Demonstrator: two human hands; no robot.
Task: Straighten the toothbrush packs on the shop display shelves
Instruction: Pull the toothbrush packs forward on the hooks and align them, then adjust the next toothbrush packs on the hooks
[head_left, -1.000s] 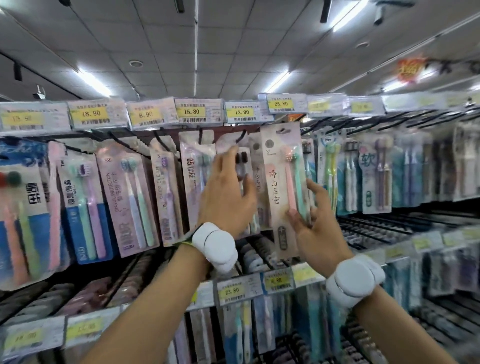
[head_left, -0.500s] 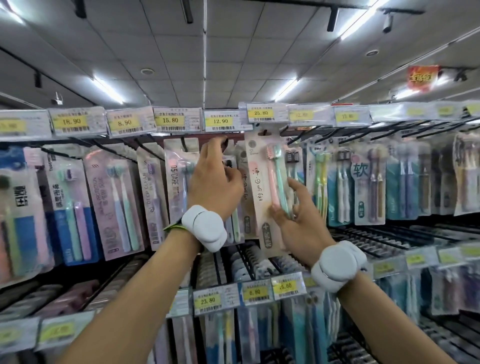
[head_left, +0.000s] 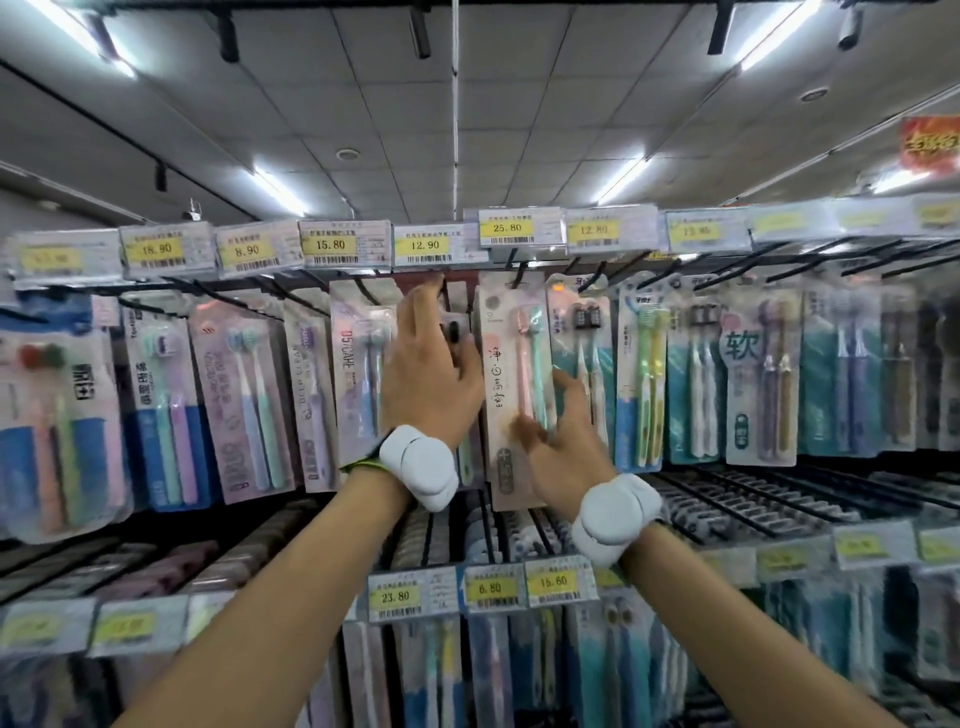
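Two bare arms reach up, each with a white wrist band (head_left: 420, 468) on it. The right hand (head_left: 558, 441) is spread open and blurry, its fingers just touching the low part of a pale toothbrush pack (head_left: 514, 384) with one pink and one green brush, which hangs from a hook under the 25.80 price tag (head_left: 506, 227). The left hand (head_left: 431, 369) is higher, fingers loosely curled on a pack with a dark brush head (head_left: 453, 330) that hangs under the 12.90 price tag (head_left: 425, 245); how tightly it holds cannot be told, and more packs hang in a row on both sides.
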